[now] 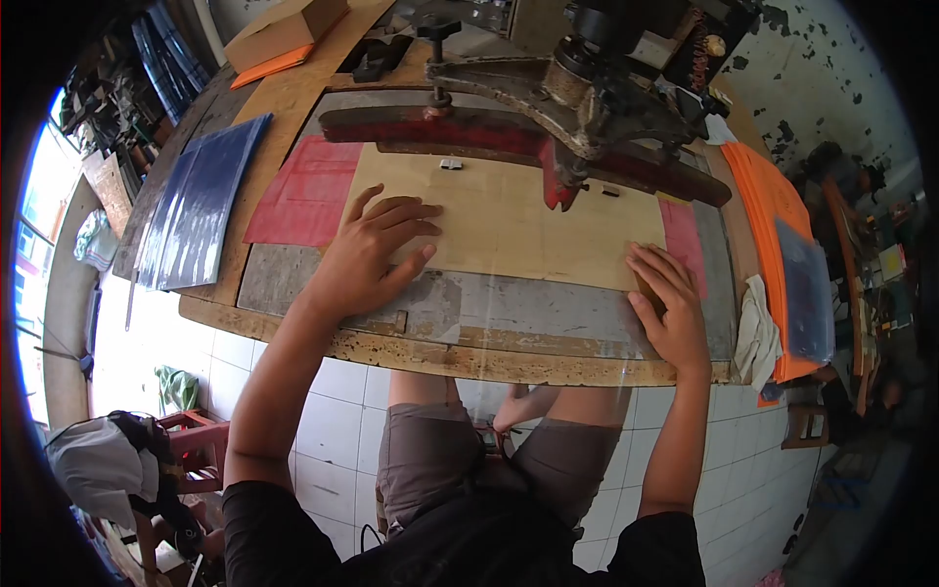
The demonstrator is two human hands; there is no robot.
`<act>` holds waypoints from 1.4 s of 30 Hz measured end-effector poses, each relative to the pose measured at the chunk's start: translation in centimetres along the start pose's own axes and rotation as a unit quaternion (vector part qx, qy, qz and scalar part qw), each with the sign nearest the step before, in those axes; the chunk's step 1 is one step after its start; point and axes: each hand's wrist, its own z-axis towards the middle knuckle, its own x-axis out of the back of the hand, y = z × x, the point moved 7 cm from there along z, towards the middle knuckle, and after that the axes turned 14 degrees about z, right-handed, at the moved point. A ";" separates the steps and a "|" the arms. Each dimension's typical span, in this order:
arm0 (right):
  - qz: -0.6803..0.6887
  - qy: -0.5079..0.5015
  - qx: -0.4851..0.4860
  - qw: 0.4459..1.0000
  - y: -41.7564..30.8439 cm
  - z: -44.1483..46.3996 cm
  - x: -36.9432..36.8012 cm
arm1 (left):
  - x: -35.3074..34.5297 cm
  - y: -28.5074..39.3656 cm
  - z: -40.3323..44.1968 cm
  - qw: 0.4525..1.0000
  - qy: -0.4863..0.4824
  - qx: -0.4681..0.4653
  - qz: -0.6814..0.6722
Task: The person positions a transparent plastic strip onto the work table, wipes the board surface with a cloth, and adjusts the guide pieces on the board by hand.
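Note:
My left hand (377, 245), fingers spread, hovers over or rests on the left part of a pale yellow board (518, 225); I cannot tell if it touches. My right hand (673, 303) lies with fingers stretched forward at the board's right front corner, thumb apart. Between the hands, a clear plastic sheet (543, 318) shows faintly and hangs over the table's front edge. Pink sheets (303, 196) stick out beneath the board on the left, and more pink (683, 235) on the right. Above the board's back edge stands a press with a red bar (469, 129).
Dark blue plastic covers (201, 205) lie at the left. An orange stack (768, 215) with clear blue covers (805, 293) and a white cloth (757, 338) are at the right. A cardboard box (284, 34) sits back left. Another person (127, 479) is at lower left.

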 end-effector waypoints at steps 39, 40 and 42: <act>-0.005 -0.011 0.022 1.000 0.0 0.0 -0.3 | 0.2 0.5 -0.1 0.999 0.014 -0.002 -0.033; -0.004 -0.011 0.023 1.000 0.1 0.0 -0.3 | 0.2 0.5 -0.2 0.999 0.014 -0.003 -0.031; -0.003 -0.013 0.023 1.000 0.0 0.0 -0.2 | 0.1 0.4 -0.2 0.999 0.015 -0.006 -0.028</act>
